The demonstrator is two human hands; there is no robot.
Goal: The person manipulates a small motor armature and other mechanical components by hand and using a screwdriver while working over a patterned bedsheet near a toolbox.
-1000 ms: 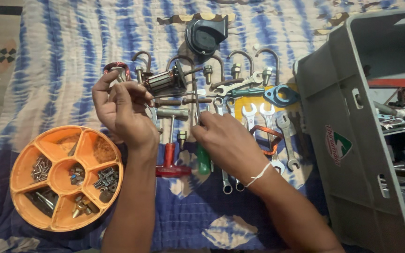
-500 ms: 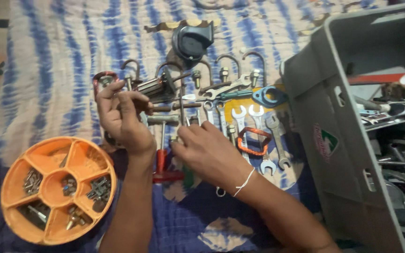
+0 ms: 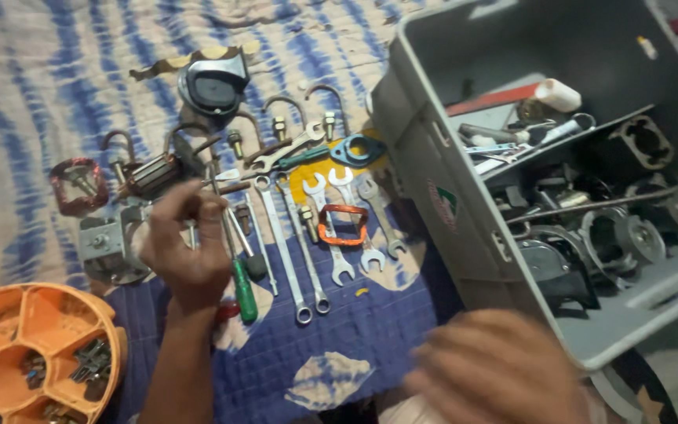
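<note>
My left hand [image 3: 188, 250] is raised over a row of tools on a blue and white cloth, its fingertips pinched on a small thin metal part. Just right of it lie a green-handled screwdriver [image 3: 242, 286] and several long spanners [image 3: 292, 251]. A copper-wound armature [image 3: 151, 176] and a red wire coil [image 3: 80, 185] lie left of the hand. My right hand [image 3: 496, 369] is blurred at the bottom of the view, near the front corner of a grey plastic crate [image 3: 441, 212]. Whether it holds anything is not visible.
The crate is full of metal engine parts and rods. An orange round tray [image 3: 9, 314] with compartments of screws sits at bottom left. A black round housing [image 3: 212, 86], hooked bolts, an orange gasket [image 3: 343, 225] and a blue gasket [image 3: 355, 149] lie on the cloth.
My right hand has left the tools and pulled back down and to the right, toward the crate. The view has swung right, and my left hand stays over the tools.
</note>
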